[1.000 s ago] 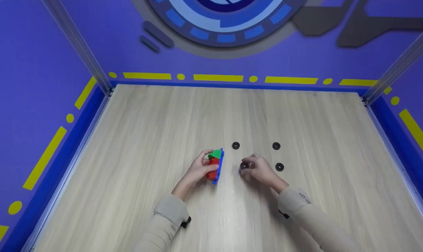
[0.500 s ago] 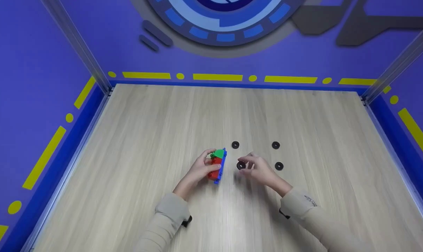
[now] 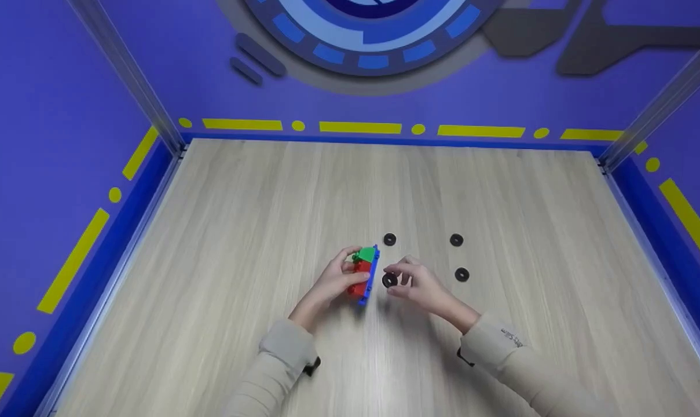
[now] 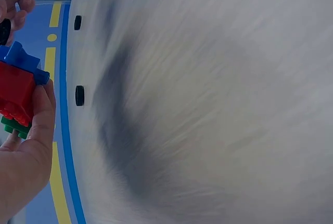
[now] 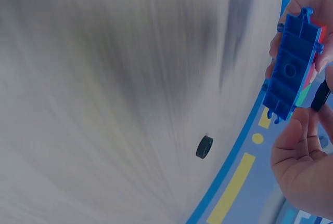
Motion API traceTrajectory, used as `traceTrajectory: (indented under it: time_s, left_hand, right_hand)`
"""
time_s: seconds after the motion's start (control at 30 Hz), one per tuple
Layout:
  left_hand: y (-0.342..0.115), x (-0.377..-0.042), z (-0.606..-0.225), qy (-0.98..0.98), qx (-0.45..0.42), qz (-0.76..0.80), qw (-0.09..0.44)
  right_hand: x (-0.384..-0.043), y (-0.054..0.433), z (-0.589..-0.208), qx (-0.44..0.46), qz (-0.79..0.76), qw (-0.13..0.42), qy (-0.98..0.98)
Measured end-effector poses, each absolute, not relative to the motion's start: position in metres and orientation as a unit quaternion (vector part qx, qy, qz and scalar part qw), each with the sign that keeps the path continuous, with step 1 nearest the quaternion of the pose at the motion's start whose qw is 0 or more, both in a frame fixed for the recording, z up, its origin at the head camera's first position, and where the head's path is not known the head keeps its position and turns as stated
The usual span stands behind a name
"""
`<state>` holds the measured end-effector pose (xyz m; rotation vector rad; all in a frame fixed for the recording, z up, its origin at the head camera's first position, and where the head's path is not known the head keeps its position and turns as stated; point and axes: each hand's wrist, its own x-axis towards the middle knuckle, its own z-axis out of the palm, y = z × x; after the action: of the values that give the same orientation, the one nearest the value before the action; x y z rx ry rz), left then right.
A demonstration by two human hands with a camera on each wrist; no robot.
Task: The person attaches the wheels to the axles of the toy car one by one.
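In the head view my left hand [image 3: 329,284] grips a toy block vehicle, its red bricks [image 3: 358,281] and green brick [image 3: 366,254] stacked on a blue base [image 3: 371,278]. The vehicle is tipped on its side, base toward the right hand. Stubby axle pegs stick out from the base's edges, and its ribbed underside [image 5: 291,63] shows in the right wrist view. My right hand [image 3: 428,292] pinches a small black wheel [image 3: 389,280] between thumb and fingers, slightly apart from the base in the head view.
Behind the hands lies one loose black wheel [image 3: 389,239]. Two more, a far wheel [image 3: 456,240] and a nearer wheel [image 3: 462,274], lie to the right on the wooden table [image 3: 257,231]. Blue-purple walls [image 3: 350,104] with yellow marks enclose the back and sides.
The right hand has carried the pinched wheel leftward toward the vehicle. The left hand has shifted slightly right with the vehicle. The loose wheels stay where they were.
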<state>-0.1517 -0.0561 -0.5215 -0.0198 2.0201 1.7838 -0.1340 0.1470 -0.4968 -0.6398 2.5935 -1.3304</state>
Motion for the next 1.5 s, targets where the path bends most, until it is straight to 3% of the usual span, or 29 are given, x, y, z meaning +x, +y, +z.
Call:
traceTrajectory:
  time_s: [0.23,0.67,1.07,1.5]
  left_hand:
    - [-0.054,-0.151,-0.523,0.726,-0.007,0.65,0.225]
    - [-0.052,-0.151,-0.52,0.699,0.013,0.676,0.233]
    - [-0.052,-0.138,-0.489,0.705,0.016,0.67,0.233]
    - [-0.051,-0.148,-0.52,0.705,0.004,0.67,0.23]
  right_hand:
    - [-0.126,0.139,-0.498,-0.212,-0.444,0.071,0.868]
    - [-0.118,0.126,-0.504,-0.243,-0.423,0.007,0.873]
    - [-0.113,0.12,-0.509,-0.254,-0.402,-0.043,0.879]
    - [-0.11,0.12,-0.51,-0.264,-0.37,-0.071,0.888]
